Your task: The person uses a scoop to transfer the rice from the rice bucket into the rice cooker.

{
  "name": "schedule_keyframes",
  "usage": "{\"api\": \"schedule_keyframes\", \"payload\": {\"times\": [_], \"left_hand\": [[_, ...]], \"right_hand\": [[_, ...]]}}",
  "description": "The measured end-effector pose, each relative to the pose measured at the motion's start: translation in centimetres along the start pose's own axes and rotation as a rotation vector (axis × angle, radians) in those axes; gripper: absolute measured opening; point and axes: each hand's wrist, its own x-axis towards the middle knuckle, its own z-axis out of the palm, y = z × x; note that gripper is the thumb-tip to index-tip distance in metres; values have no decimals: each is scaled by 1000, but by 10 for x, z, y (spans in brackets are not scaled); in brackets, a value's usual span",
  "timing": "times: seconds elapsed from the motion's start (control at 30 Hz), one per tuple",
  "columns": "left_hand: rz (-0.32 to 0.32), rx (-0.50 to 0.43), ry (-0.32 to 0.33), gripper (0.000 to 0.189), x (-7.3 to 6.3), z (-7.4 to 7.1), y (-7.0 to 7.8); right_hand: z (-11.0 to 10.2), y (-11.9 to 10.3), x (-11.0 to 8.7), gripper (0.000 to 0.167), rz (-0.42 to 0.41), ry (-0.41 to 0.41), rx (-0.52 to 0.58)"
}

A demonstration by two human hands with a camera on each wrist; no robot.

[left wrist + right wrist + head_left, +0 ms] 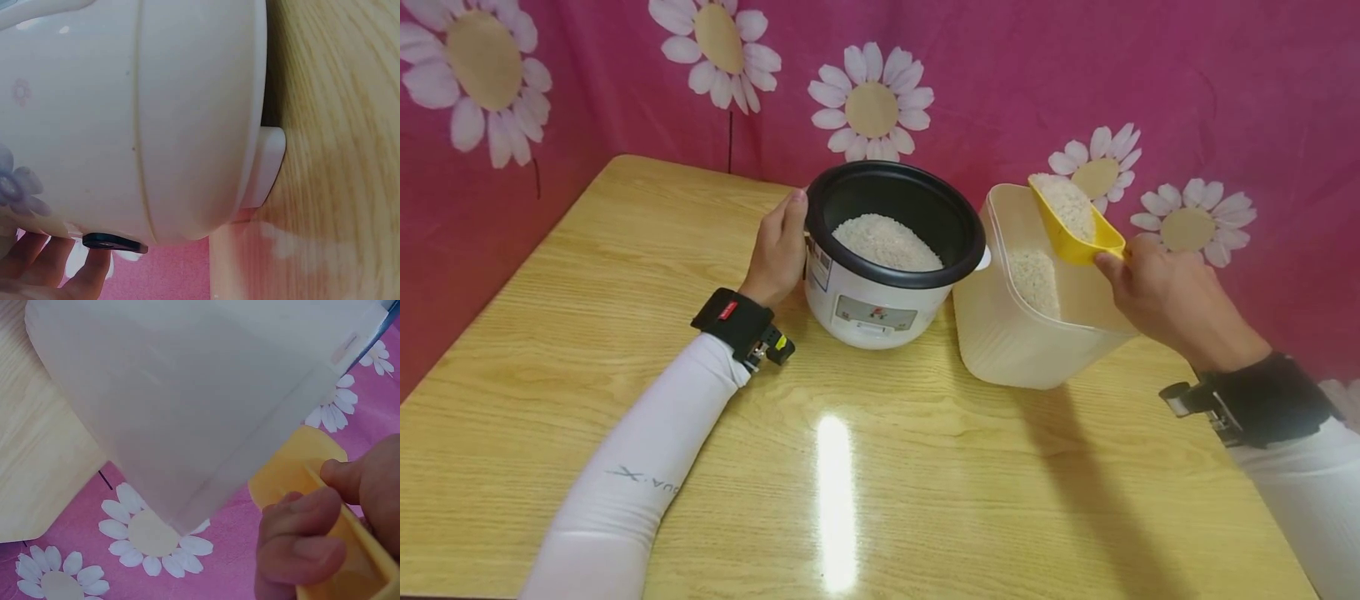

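My right hand (1180, 292) grips the handle of a yellow scoop (1078, 244). Heaped white rice (1066, 204) fills the scoop, which is tilted over the rim of a translucent plastic bin (1000, 333). More rice (1033, 279) lies inside that bin. To its left stands a white rice cooker (887, 329) with a black inner pot (895, 187), and a mound of rice (887, 242) is in the pot. My left hand (778, 250) holds the cooker's left side near the rim. In the left wrist view, its fingers (94, 275) reach the cooker wall beside a small dark part (115, 242).
Both containers stand close together towards the back of a wooden table (737, 467). Behind it hangs a pink cloth (992, 83) with large white flowers. A bright light reflection (837, 508) crosses the tabletop in front.
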Motion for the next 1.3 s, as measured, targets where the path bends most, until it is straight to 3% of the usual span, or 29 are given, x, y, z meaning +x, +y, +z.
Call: {"api": "schedule_keyframes", "payload": {"times": [0.2, 0.4, 0.7, 0.97, 1.3], "left_hand": [[3, 13, -3, 53, 1, 0, -1], [8, 13, -2, 53, 1, 0, -1], [9, 0, -9, 53, 0, 0, 0], [12, -2, -10, 52, 0, -1, -1], [5, -21, -6, 52, 1, 0, -1]], "right_hand": [[-4, -4, -2, 42, -58, 51, -3], [-9, -14, -2, 49, -52, 7, -28], [-10, -33, -9, 29, -252, 193, -86], [-14, -48, -6, 31, -315, 271, -104], [-18, -62, 1, 30, -325, 226, -155]]}}
